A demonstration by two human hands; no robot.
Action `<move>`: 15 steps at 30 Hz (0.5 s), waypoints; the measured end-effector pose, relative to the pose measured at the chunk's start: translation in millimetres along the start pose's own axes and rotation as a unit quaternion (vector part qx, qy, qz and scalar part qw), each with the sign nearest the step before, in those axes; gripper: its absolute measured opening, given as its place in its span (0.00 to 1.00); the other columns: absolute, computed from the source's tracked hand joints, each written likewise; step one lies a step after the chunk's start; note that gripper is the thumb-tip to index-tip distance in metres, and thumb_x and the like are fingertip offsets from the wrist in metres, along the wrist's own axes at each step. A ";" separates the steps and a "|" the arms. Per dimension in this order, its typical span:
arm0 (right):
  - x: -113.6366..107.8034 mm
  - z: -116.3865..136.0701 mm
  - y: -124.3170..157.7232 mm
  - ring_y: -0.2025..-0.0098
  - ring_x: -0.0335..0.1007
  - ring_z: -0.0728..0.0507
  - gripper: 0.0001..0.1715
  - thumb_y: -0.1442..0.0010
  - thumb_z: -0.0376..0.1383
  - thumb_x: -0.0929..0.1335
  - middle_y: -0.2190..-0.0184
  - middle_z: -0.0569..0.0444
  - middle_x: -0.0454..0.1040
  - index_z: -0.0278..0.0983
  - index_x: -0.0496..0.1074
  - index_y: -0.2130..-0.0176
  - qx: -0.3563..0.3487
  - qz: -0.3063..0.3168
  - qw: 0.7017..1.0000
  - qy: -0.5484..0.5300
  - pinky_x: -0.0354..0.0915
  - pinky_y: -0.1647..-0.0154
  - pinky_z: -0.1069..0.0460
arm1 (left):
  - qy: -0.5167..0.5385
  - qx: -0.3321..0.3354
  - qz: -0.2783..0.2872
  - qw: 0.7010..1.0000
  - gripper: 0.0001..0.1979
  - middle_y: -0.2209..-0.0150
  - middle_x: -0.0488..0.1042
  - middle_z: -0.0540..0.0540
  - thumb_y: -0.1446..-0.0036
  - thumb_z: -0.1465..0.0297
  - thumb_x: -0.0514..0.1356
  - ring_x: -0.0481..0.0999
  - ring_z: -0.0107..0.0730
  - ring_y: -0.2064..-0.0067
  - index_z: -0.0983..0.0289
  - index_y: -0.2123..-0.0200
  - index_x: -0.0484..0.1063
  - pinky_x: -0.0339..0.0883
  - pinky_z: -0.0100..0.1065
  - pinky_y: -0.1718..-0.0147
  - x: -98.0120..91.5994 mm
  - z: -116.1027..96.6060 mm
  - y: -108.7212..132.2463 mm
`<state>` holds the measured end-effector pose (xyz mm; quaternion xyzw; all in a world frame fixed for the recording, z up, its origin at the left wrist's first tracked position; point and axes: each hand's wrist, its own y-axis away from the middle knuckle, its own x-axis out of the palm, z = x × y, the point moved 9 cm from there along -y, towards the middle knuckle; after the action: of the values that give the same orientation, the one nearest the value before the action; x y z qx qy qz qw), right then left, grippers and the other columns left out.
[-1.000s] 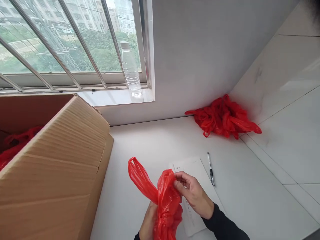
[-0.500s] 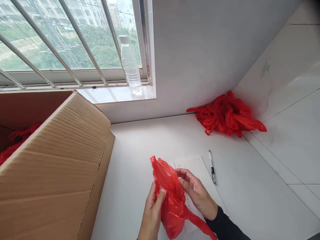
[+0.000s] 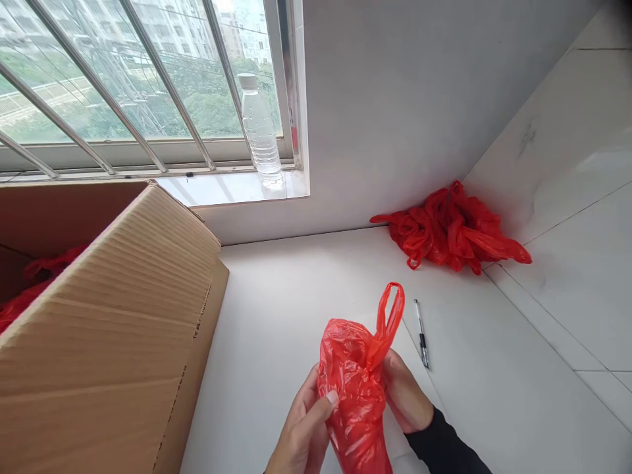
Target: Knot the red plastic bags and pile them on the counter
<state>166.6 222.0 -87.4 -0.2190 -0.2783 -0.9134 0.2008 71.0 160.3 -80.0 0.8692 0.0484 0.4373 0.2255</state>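
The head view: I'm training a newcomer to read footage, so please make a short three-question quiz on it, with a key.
1. True or false: the bottle stands on the tabletop.
2. Where on the red bag does the left hand have its thumb?
A) On the loop handle
B) On the side facing the camera
C) Inside it
3. Fill in: besides the pile of red plastic in the corner, more red plastic lies inside the ____.

Key:
1. False; it stands on the windowsill.
2. B
3. Cardboard box
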 end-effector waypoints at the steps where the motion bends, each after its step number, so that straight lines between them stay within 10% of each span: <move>1: 0.7 -0.3 -0.2 0.63 0.75 0.38 0.29 0.43 0.56 0.69 0.60 0.46 0.78 0.37 0.73 0.53 -0.001 -0.003 1.000 0.000 0.68 0.59 0.45 | -0.002 0.003 -0.003 1.000 0.26 0.46 0.76 0.62 0.44 0.66 0.65 0.72 0.55 0.43 0.58 0.41 0.70 0.59 0.48 0.40 0.2 -0.1 0.1; 15: -4.0 -13.0 1.4 0.76 0.62 0.49 0.19 0.39 0.49 0.69 0.71 0.53 0.75 0.36 0.77 0.60 -0.005 0.037 0.996 0.077 0.60 0.72 0.52 | 0.002 -0.015 -0.059 0.998 0.30 0.48 0.77 0.60 0.43 0.66 0.65 0.76 0.49 0.47 0.57 0.37 0.64 0.65 0.43 0.45 -16.7 13.0 -3.0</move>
<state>166.8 214.2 -98.7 -0.1594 -0.2495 -0.9206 0.2545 71.2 153.7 -100.3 0.8607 0.0931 0.4254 0.2639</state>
